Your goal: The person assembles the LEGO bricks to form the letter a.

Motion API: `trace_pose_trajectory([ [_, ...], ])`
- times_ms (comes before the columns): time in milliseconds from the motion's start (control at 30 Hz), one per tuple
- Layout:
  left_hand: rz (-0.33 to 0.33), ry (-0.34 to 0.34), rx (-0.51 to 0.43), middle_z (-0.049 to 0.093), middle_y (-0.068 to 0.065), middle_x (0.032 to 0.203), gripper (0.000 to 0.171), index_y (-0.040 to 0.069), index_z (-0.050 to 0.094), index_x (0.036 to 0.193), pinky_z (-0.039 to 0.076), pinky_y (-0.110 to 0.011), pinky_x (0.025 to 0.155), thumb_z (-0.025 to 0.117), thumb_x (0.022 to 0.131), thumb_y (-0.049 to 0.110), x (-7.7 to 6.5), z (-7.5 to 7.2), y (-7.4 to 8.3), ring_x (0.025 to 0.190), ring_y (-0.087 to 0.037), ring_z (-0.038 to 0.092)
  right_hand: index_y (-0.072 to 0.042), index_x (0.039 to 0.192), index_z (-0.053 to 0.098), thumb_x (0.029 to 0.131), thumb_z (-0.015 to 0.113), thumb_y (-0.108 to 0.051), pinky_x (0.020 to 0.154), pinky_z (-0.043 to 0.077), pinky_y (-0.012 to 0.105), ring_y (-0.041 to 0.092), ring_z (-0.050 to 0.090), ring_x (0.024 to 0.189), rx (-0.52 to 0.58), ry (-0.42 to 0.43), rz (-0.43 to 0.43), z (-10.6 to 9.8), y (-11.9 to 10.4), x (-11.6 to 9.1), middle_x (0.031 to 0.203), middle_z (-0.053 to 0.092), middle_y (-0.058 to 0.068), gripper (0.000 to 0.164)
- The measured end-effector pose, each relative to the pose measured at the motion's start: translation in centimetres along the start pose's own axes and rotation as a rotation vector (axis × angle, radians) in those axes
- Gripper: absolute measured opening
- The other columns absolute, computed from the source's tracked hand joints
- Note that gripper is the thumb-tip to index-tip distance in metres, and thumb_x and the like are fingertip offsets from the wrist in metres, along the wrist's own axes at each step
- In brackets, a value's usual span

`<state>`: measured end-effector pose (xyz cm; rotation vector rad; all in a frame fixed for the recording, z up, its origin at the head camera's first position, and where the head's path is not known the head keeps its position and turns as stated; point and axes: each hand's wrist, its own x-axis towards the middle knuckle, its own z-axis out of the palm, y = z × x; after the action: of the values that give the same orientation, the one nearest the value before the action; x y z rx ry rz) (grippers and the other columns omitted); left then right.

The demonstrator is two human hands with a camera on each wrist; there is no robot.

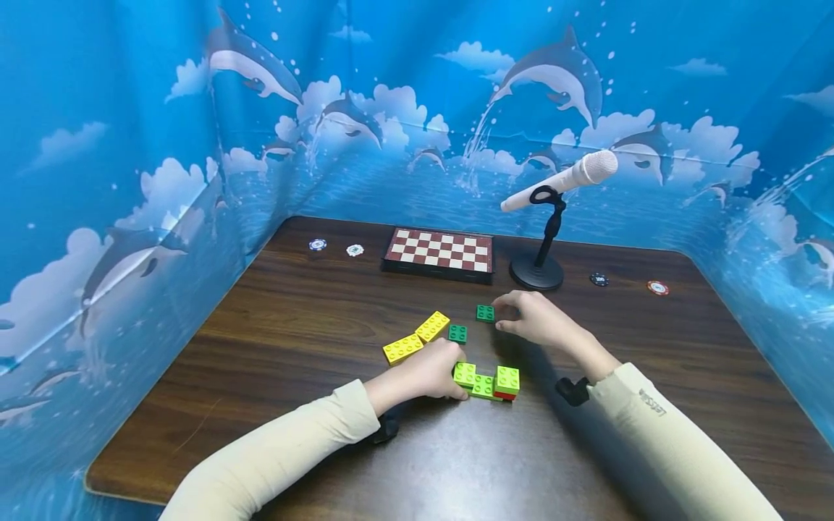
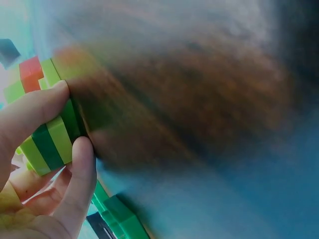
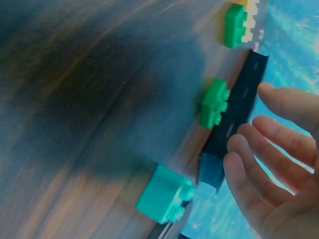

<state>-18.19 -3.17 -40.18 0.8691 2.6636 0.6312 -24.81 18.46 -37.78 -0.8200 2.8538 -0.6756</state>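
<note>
My left hand pinches the left end of a toy building-brick assembly between thumb and fingers. It is low in the middle with raised ends: lime-green bricks, a red one under the right end, and a dark green layer in the left wrist view. My right hand is beside a small dark green brick, with its fingers loosely bent, apart and holding nothing. A second green brick lies beyond my left hand. Nearest the right wrist camera is another green brick, hidden in the head view.
Two yellow bricks lie end to end left of the green ones. Behind are a checkered board and a white microphone on a black stand. Poker chips lie toward both sides of the wooden table.
</note>
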Motion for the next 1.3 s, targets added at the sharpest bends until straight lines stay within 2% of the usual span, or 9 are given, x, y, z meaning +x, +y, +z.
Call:
trace_pose_trajectory([
  [133,-0.006,0.0,0.006,0.054,0.008,0.06,0.027,0.011,0.063,0.075,0.041,-0.02,0.047,0.081,0.065,0.029,0.1,0.0,0.1,0.05,-0.006,0.051,-0.004,0.117,0.059,0.081,0.068,-0.018,0.083,0.044,0.042,0.024,0.055,0.105,-0.07,-0.014,0.002,0.7,0.2,1.3,0.113,0.059,0.009,0.04],
  [333,0.0,0.0,-0.008,0.054,0.008,0.06,0.025,0.012,0.063,0.074,0.041,-0.02,0.046,0.081,0.066,0.027,-0.1,0.1,0.2,0.049,-0.006,0.051,-0.003,0.117,0.058,0.081,0.068,-0.016,0.081,0.045,0.041,0.024,0.056,0.101,-0.12,-0.029,0.032,1.4,0.4,2.2,0.113,0.059,0.011,0.04],
  [467,0.006,0.006,-0.015,0.054,0.008,0.059,0.025,0.012,0.062,0.073,0.041,-0.02,0.046,0.081,0.065,0.026,-0.1,0.2,0.2,0.049,-0.006,0.051,-0.003,0.106,0.063,0.078,0.071,-0.016,0.072,0.048,0.037,0.021,0.059,0.086,-0.149,-0.026,0.037,1.7,0.4,2.2,0.1,0.061,0.01,0.032],
  [600,0.009,0.01,-0.002,0.054,0.008,0.058,0.026,0.013,0.061,0.072,0.04,-0.02,0.045,0.081,0.065,0.027,-0.1,0.2,0.2,0.048,-0.006,0.05,-0.006,0.095,0.062,0.077,0.072,-0.017,0.062,0.046,0.031,0.014,0.054,0.071,-0.16,-0.042,0.038,2.0,0.3,2.0,0.087,0.06,0.006,0.024],
  [800,-0.004,0.008,0.021,0.054,0.008,0.059,0.026,0.014,0.062,0.072,0.04,-0.02,0.046,0.081,0.065,0.03,0.1,0.1,0.1,0.049,-0.006,0.05,-0.008,0.087,0.06,0.074,0.074,-0.031,0.053,0.038,0.026,0.011,0.046,0.059,-0.167,-0.04,0.04,2.3,0.1,1.5,0.072,0.055,0.0,0.03],
  [933,-0.015,0.007,0.019,0.054,0.007,0.06,0.026,0.014,0.061,0.071,0.04,-0.021,0.047,0.081,0.066,0.029,0.1,0.0,0.2,0.05,-0.007,0.05,-0.008,0.085,0.059,0.076,0.073,-0.027,0.051,0.036,0.026,0.013,0.044,0.057,-0.176,-0.042,0.057,2.1,-0.1,1.1,0.069,0.052,-0.001,0.025],
  [1100,-0.018,0.004,-0.005,0.054,0.007,0.059,0.026,0.014,0.061,0.071,0.04,-0.021,0.046,0.081,0.066,0.029,0.0,0.3,0.1,0.05,-0.008,0.05,-0.009,0.088,0.058,0.077,0.071,-0.021,0.053,0.04,0.027,0.012,0.048,0.058,-0.109,-0.041,0.057,0.9,-0.6,0.3,0.072,0.054,-0.001,0.021],
  [1300,-0.001,0.014,-0.012,0.054,0.007,0.057,0.026,0.013,0.061,0.071,0.04,-0.021,0.045,0.081,0.065,0.028,0.1,0.1,-0.2,0.048,-0.007,0.051,-0.013,0.095,0.058,0.077,0.071,-0.018,0.063,0.046,0.028,0.012,0.055,0.071,0.023,-0.031,-0.062,-1.5,-3.2,-1.6,0.083,0.059,-0.004,0.023],
])
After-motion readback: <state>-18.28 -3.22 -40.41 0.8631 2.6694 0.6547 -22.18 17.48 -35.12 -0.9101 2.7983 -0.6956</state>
